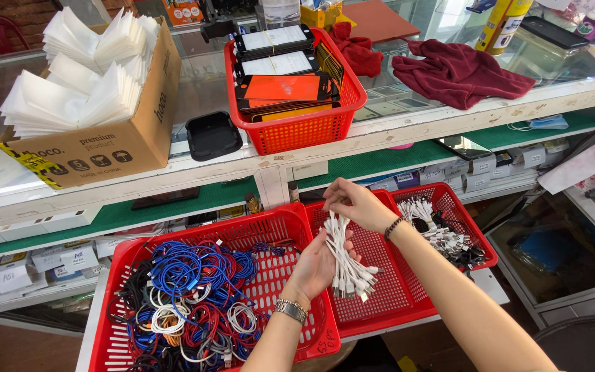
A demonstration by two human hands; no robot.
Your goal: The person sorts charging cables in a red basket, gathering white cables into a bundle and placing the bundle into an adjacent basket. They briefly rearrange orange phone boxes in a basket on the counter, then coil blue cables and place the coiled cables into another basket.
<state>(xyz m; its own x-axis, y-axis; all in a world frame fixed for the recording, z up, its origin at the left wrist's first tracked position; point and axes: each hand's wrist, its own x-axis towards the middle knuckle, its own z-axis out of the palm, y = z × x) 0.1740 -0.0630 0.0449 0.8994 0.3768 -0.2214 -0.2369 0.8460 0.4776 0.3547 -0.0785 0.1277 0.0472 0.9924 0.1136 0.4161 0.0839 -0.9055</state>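
Note:
My left hand [317,265] holds a bundle of short white cables [347,265] across its palm, plugs hanging down over a red basket [380,303]. My right hand [352,203] is above it, fingers pinching the top ends of the same bundle. A watch sits on my left wrist and a bead bracelet on my right. To the left, another red basket [122,275] is full of tangled blue, red, white and black cables [184,303]. On the right, a third red basket [480,241] holds more short white cables [435,231].
Above is a glass counter with a white frame [394,131]. On it stand a cardboard box of white sleeves [91,89], a black tray [213,134], a red basket of phone screens [290,83] and a dark red cloth [459,72]. Small boxes line the green shelf below.

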